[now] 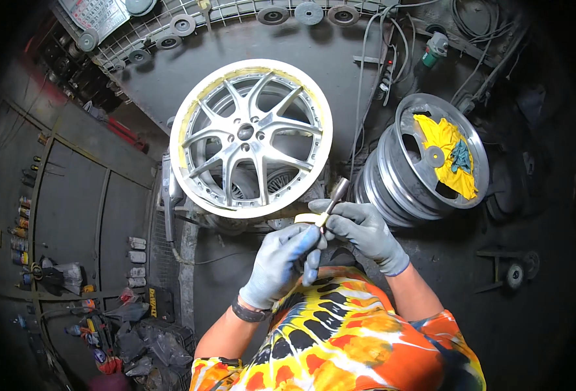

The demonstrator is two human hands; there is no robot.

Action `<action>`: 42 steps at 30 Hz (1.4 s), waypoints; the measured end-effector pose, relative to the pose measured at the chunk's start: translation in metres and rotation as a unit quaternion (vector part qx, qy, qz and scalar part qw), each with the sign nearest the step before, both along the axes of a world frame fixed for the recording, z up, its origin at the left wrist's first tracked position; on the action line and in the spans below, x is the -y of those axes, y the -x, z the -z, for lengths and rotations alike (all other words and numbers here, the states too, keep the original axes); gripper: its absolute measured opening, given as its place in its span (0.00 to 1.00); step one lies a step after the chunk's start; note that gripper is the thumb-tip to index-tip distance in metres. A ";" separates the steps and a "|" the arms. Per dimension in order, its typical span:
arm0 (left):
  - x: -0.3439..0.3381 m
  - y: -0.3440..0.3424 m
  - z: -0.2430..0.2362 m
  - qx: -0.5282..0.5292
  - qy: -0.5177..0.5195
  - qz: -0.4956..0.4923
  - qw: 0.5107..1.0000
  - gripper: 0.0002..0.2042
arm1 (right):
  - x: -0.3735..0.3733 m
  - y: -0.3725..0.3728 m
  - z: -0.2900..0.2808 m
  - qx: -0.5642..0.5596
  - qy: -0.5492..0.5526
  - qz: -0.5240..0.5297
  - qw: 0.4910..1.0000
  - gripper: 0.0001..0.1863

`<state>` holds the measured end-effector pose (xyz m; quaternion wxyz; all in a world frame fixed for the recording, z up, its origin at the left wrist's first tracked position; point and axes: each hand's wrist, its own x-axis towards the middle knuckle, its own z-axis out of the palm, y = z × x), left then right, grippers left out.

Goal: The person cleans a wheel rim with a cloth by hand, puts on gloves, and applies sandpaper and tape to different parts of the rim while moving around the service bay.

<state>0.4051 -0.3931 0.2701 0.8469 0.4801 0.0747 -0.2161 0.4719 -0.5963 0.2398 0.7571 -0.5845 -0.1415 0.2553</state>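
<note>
Both my hands, in grey work gloves, meet just below the large alloy wheel. Between them, a metal tool with a cylindrical, socket-like end (339, 193) points up and to the right; its lower part is hidden by my fingers. My right hand (370, 236) is closed with thumb and fingers around its shank. A roll of pale yellow masking tape (306, 218) sits against the tool. My left hand (276, 262) is closed at the roll, its fingertips pressed near the tool's lower end. Yellow tape lines part of the lip of the silver multi-spoke wheel (260, 163).
At right, another wheel rim (402, 176) carries a yellow cloth (443, 146) and a small disc. A green-and-grey angle grinder (434, 51) hangs at upper right among cables. Grinding discs (309, 13) line the wire rack behind. Cans (136, 257) and bags (161, 345) are at left.
</note>
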 end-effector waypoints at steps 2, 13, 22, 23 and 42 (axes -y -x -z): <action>-0.005 0.001 0.013 -0.092 0.211 0.032 0.973 0.18 | -0.002 0.001 -0.002 0.003 -0.009 0.001 1.000 0.15; 0.014 -0.002 0.015 0.376 -0.540 -0.165 0.734 0.08 | -0.010 0.009 0.002 -0.015 0.038 0.089 0.995 0.16; -0.004 -0.002 0.018 -0.147 0.258 0.018 0.955 0.17 | -0.008 0.010 -0.002 -0.002 -0.004 0.044 0.999 0.17; -0.004 0.000 0.014 -0.085 0.168 0.025 0.982 0.17 | -0.008 0.011 -0.003 0.003 -0.001 0.054 0.999 0.17; 0.007 0.002 0.004 -0.035 0.047 -0.012 0.998 0.16 | -0.010 0.015 -0.002 -0.045 -0.027 0.052 0.997 0.18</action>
